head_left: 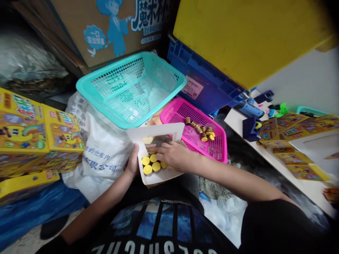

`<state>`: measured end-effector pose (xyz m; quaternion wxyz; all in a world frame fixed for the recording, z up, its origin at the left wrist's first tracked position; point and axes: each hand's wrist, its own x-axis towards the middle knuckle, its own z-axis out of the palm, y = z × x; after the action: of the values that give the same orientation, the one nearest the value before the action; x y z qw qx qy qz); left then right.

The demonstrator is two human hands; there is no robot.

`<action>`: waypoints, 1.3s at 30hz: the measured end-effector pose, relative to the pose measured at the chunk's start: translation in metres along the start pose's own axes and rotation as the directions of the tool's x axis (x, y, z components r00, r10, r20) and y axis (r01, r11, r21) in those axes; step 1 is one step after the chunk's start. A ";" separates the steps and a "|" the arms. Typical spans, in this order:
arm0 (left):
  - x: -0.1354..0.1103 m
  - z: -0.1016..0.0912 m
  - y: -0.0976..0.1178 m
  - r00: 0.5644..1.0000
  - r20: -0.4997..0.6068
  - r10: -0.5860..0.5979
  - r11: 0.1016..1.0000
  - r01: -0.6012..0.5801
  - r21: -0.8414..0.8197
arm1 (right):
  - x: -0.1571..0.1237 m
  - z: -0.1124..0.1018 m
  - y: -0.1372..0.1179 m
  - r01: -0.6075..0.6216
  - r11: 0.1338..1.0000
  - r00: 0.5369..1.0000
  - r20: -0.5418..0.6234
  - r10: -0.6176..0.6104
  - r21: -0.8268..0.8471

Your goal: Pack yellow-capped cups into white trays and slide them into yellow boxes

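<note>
Carton: a cardboard carton (111, 28) with blue cartoon print stands at the back, upper left.

Boxes: yellow printed toy boxes (31, 130) are stacked at far left, beside a white woven sack (103, 155) with blue lettering.

Left hand: the left hand (134, 162) wraps the near left edge of a white card tray (169, 129), holding it up.

Tray: the white card tray has a window opening and sits between the hands, over the sack. Round yellow-topped tins (152, 164) stand together in its lower part.

Right hand: the right hand (172, 155) lies across the tray, its fingers (156, 149) just above the tins; whether it grips anything, I cannot tell. The hands are close together, not touching.

Baskets: a turquoise basket (169, 70) sits behind the tray, and a pink basket (222, 148) to the right holds more tins (203, 132).

Right side: a blue crate (201, 88) lies under a yellow board (246, 38). Printed yellow cards (299, 162) lie on the table (304, 187).
</note>
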<state>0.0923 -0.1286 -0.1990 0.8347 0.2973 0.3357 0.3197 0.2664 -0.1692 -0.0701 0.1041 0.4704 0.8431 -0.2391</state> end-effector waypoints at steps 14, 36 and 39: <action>0.003 -0.013 -0.001 0.999 0.019 -0.041 0.998 0.041 -0.037 | -0.021 -0.023 0.172 -0.763 0.611 0.611 -0.073 0.789 0.210; 0.004 -0.006 0.000 0.999 -0.038 -0.035 0.998 0.033 -0.049 | -0.038 -0.019 0.008 -0.144 0.982 0.989 -0.007 0.144 -0.122; 0.001 -0.007 -0.003 0.999 -0.033 -0.026 0.999 0.025 -0.041 | -0.007 0.006 0.009 -0.049 0.972 0.995 0.075 0.068 -0.228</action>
<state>0.0884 -0.1279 -0.2053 0.8388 0.2705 0.3469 0.3208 0.2775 -0.1734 -0.0749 0.1984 0.4698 0.8456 -0.1577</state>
